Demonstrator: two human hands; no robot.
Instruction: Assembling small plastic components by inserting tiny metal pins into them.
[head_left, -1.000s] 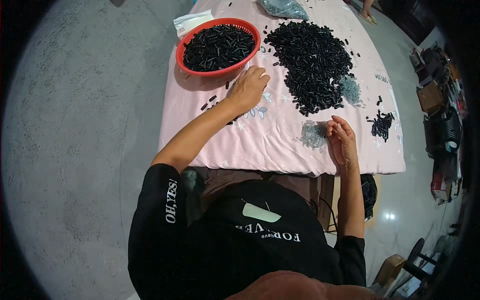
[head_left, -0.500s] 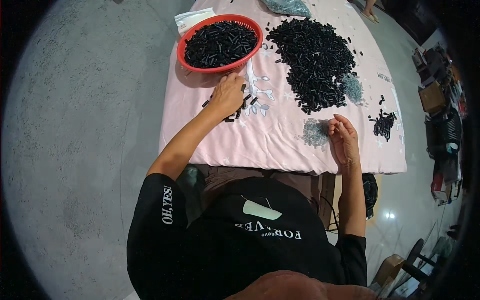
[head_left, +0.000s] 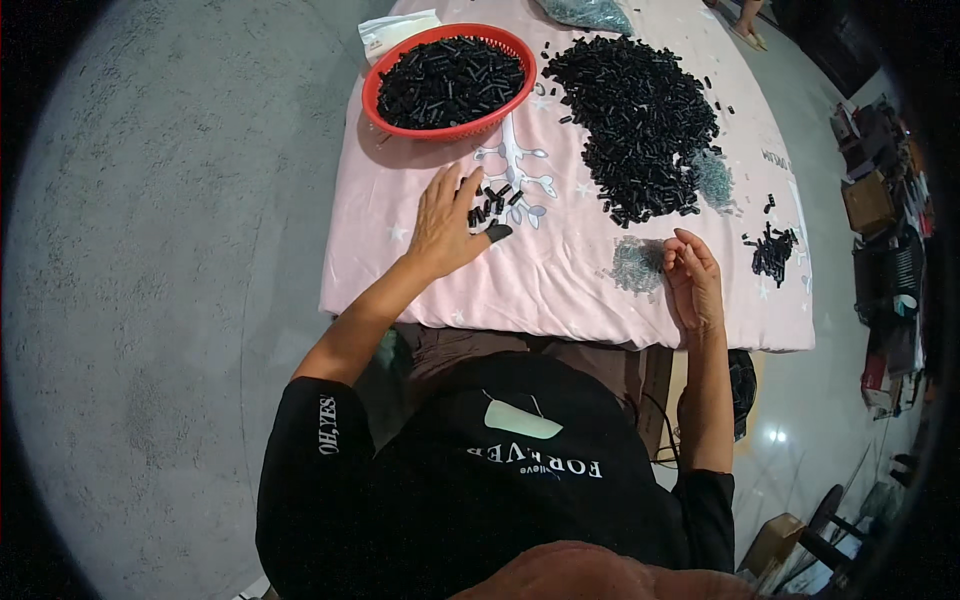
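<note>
Already partly filled: red basket [head_left: 372,92] upper middle. Left hand [head_left: 447,222] spread flat on loose black pieces [head_left: 493,201]; right hand [head_left: 690,278] curled, pinching something small. Big black pile [head_left: 640,120] still left on table [head_left: 560,270].

A table [head_left: 400,290] draped in a pink cloth [head_left: 570,290] is set on a grey, speckled floor [head_left: 170,300]. Along the right edge, what appear to be stacked boxes and clutter [head_left: 880,250] are seen, and a bright glare spot [head_left: 775,436] is reflected off the floor.
</note>
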